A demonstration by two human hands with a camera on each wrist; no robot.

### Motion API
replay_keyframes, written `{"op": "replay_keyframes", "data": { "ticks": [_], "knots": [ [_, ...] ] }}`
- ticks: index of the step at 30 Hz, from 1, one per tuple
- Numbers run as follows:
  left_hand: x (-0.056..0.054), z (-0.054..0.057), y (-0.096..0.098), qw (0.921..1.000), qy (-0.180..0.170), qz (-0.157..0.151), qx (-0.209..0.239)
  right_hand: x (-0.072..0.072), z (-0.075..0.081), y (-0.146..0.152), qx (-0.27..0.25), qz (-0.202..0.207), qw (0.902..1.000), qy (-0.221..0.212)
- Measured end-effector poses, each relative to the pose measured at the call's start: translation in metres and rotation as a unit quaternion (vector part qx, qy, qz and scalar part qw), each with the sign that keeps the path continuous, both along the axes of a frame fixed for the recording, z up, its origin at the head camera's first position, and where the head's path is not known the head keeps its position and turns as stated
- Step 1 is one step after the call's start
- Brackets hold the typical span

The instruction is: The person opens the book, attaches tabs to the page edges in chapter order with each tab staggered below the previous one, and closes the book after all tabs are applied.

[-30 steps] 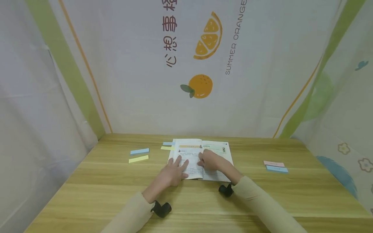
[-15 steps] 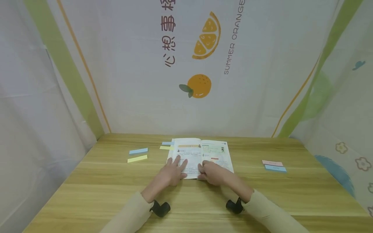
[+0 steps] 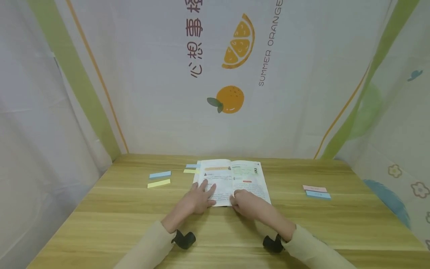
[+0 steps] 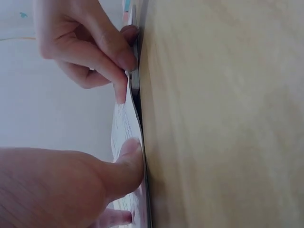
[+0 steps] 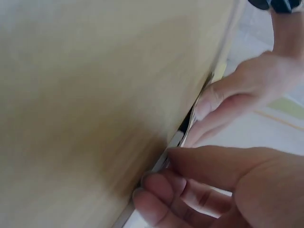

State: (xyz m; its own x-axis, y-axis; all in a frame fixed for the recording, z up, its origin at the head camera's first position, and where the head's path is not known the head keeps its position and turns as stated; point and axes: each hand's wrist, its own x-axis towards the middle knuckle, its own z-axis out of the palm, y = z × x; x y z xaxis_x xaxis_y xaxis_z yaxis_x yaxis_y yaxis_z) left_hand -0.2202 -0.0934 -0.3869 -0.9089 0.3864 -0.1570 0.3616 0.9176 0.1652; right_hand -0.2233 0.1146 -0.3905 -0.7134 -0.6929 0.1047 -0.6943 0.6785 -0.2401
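An open book [image 3: 216, 178] lies flat, with printed text and small coloured pictures on both pages. My left hand [image 3: 200, 200] rests spread on the lower left page; in the left wrist view its thumb [image 4: 130, 164] presses near the front edge. At the bottom of the centre fold, my right hand [image 3: 248, 203] touches the book with bent fingers. The right wrist view has the right hand's curled fingers [image 5: 159, 187] right at the book's lower edge. A blue tab [image 3: 193, 165] and a yellow tab [image 3: 190, 171] stick out from the book's left side.
Blue [image 3: 160, 174] and yellow sticky strips [image 3: 159, 183] lie left of the book on the wooden table [image 3: 215, 239]. A pink strip [image 3: 314, 188] and a blue strip [image 3: 318, 195] lie to the right. A printed curtain [image 3: 151, 93] hangs behind the table.
My right hand has slid down the centre fold from mid-page to the lower edge, uncovering more of the right page. My left hand stays on the left page.
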Motion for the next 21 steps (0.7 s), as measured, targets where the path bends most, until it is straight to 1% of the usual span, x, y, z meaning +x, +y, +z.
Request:
{"op": "replay_keyframes", "data": {
  "ticks": [4,8,11,17,21],
  "knots": [
    [-0.001,0.0,-0.002,1.0,0.0,-0.004,0.001,-0.01,-0.001,0.005,0.007,0.042,0.999,0.013],
    [-0.002,-0.001,-0.004,1.0,0.003,0.0,0.006,-0.017,0.0,0.009,0.006,0.066,0.9978,-0.002],
    [-0.002,-0.002,-0.005,0.9999,-0.002,0.003,0.015,-0.018,0.002,0.012,-0.004,0.069,0.9974,-0.022],
    [-0.004,-0.003,-0.006,0.9998,-0.003,-0.008,0.018,-0.019,0.004,0.015,-0.004,0.065,0.9965,-0.053],
    [-0.005,-0.003,-0.007,0.9998,-0.004,-0.006,0.02,-0.021,0.007,0.017,-0.006,0.073,0.9955,-0.06]
  ]
}}
